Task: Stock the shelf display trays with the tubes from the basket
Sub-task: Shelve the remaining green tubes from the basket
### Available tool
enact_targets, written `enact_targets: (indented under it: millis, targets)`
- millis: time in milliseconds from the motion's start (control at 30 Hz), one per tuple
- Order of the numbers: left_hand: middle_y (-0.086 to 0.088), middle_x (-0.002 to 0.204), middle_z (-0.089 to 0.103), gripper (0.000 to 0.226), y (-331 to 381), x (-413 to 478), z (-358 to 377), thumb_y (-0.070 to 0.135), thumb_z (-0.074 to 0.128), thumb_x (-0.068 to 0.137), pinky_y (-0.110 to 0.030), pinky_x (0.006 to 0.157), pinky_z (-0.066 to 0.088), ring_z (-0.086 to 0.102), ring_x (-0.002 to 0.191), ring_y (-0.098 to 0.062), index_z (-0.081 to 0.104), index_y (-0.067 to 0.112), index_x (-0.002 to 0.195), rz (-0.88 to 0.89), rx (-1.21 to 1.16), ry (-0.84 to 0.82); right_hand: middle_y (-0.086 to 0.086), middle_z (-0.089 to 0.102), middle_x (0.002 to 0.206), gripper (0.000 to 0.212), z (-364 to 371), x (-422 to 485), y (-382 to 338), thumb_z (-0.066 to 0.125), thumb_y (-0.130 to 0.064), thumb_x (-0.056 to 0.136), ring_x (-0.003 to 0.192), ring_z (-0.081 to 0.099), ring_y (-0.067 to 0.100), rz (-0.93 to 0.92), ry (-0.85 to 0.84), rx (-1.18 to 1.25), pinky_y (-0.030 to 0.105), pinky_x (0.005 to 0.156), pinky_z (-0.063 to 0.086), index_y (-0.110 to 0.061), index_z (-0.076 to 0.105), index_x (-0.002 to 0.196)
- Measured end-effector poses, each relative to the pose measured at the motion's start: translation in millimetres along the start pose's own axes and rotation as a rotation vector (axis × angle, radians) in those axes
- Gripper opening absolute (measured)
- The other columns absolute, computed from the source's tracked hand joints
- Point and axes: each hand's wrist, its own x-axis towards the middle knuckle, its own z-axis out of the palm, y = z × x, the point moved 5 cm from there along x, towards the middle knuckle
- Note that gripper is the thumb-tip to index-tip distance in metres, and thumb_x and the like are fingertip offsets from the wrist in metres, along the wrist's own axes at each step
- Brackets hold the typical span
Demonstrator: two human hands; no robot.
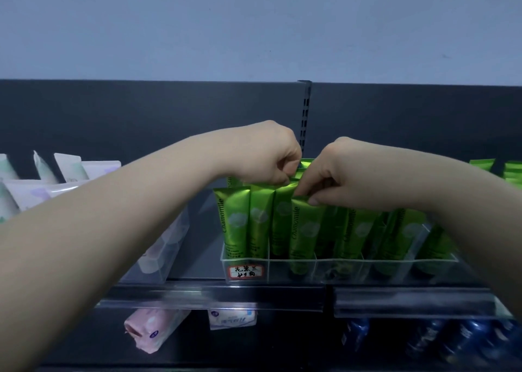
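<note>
A dark shelf [214,295] runs across the view. On it, at about 4 o'clock from centre, stands a clear tray [291,267] divided into slots and packed with upright green tubes [234,222]. Two bare arms reach in from 7 and 4 o'clock and meet over the tray's middle.

The left hand [265,154] curls its fingers [282,174] down onto the crimped top of a tube in a rear row and seems to pinch it. The right hand [347,171], at its 3 o'clock, pinches the top of the front tube [305,230] between thumb and fingers. That tube stands in a front slot and leans slightly. The basket is out of view.

Likely risks:
- **Tipping:** the rows are crowded and several tubes lean, so pressing one down could tip its neighbours toward 3 o'clock.
- **Sliding or dropping:** the tray sits near the shelf's front edge. A hard push or tug could slide it, or drag a tube over the edge onto the pink packs [152,332] at 7 o'clock or the blue bottles [463,340] at 5 o'clock.
- **Jamming:** a forced tube could wedge across a divider.

Pale tubes [70,171] at 9 o'clock stand well apart and are unlikely to be disturbed.
</note>
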Motion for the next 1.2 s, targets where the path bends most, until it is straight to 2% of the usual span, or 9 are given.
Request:
enact_targets:
  millis: [233,367,467,533,600,800,1000,1100,1200]
  targets:
    - [0.017,0.070,0.063,0.010,-24.0,-24.2,-27.6,0.034,0.072,0.078,-0.008,0.060,0.042,0.058,0.067,0.006,0.068,0.025,0.080,-0.082,-0.118,0.059,-0.023,0.068,0.079,0.028,-7.9,1.1,-2.7,0.074,-0.033,0.076,0.078,0.060,-0.012,0.023,0.032,0.031,0.012,0.076,0.048,-0.030,0.071,0.104]
    - [0.026,0.076,0.066,0.002,-46.5,-49.1,-30.9,0.027,0.070,0.082,-0.009,0.063,0.045,0.060,0.070,0.008,0.072,0.028,0.083,-0.122,-0.207,0.039,-0.013,0.071,0.081,0.023,-19.6,14.2,-18.2,0.074,-0.026,0.077,0.080,0.060,-0.003,-0.048,0.160,0.022,0.017,0.074,0.046,-0.024,0.073,0.100]
    - [0.015,0.070,0.069,0.004,-46.5,-53.4,-14.0,0.020,0.071,0.081,-0.016,0.064,0.048,0.060,0.064,0.004,0.072,0.024,0.079,-0.128,-0.294,-0.049,-0.007,0.071,0.082,0.017,-16.7,29.2,-39.6,0.072,-0.023,0.080,0.075,0.060,0.006,-0.113,0.205,-0.032,0.026,0.075,0.048,-0.024,0.074,0.096]
    - [0.011,0.054,0.061,0.019,-41.8,-53.5,-6.2,0.013,0.069,0.078,-0.018,0.054,0.045,0.050,0.051,0.002,0.069,0.025,0.063,-0.117,-0.338,-0.070,-0.007,0.071,0.085,0.017,-10.4,37.8,-53.4,0.070,-0.023,0.081,0.076,0.059,0.008,-0.147,0.200,-0.057,0.026,0.077,0.048,-0.027,0.074,0.097]
    - [0.014,0.037,0.042,0.043,-38.0,-52.9,-3.5,0.000,0.062,0.072,-0.007,0.039,0.028,0.037,0.038,0.003,0.059,0.033,0.045,-0.126,-0.366,-0.070,-0.006,0.069,0.088,0.016,-1.0,45.5,-63.7,0.067,-0.022,0.083,0.079,0.053,0.010,-0.172,0.172,-0.096,0.031,0.079,0.048,-0.026,0.073,0.097]
    - [0.018,0.032,0.038,0.060,-43.0,-52.8,-2.5,-0.013,0.054,0.065,-0.004,0.037,0.024,0.035,0.034,0.006,0.057,0.041,0.039,-0.133,-0.391,-0.044,0.001,0.061,0.088,0.013,10.7,59.2,-69.4,0.061,-0.019,0.084,0.083,0.058,0.023,-0.089,0.141,-0.183,0.036,0.076,0.050,-0.019,0.069,0.095]
    - [0.019,0.036,0.041,0.055,-40.1,-50.0,4.9,-0.012,0.057,0.062,-0.005,0.040,0.026,0.035,0.038,0.003,0.057,0.039,0.042,-0.119,-0.434,-0.024,-0.003,0.052,0.087,0.013,16.9,53.1,-70.6,0.058,-0.022,0.089,0.089,0.058,0.023,-0.004,0.045,-0.187,0.036,0.079,0.050,-0.028,0.068,0.092]
    - [0.014,0.043,0.044,0.041,-43.7,-51.9,8.6,-0.003,0.062,0.067,-0.011,0.045,0.030,0.034,0.045,-0.002,0.057,0.032,0.046,-0.137,-0.437,0.038,-0.005,0.055,0.090,0.015,11.1,47.6,-67.9,0.054,-0.024,0.091,0.087,0.059,0.024,0.023,0.051,-0.222,0.036,0.078,0.051,-0.031,0.066,0.095]
    - [0.006,0.064,0.065,0.012,-51.8,-61.3,4.2,0.010,0.069,0.078,-0.024,0.062,0.047,0.056,0.058,-0.010,0.068,0.019,0.071,-0.158,-0.380,0.057,-0.007,0.061,0.099,0.016,3.6,42.9,-63.9,0.052,-0.028,0.092,0.089,0.060,0.023,0.036,0.062,-0.268,0.038,0.079,0.051,-0.035,0.065,0.100]
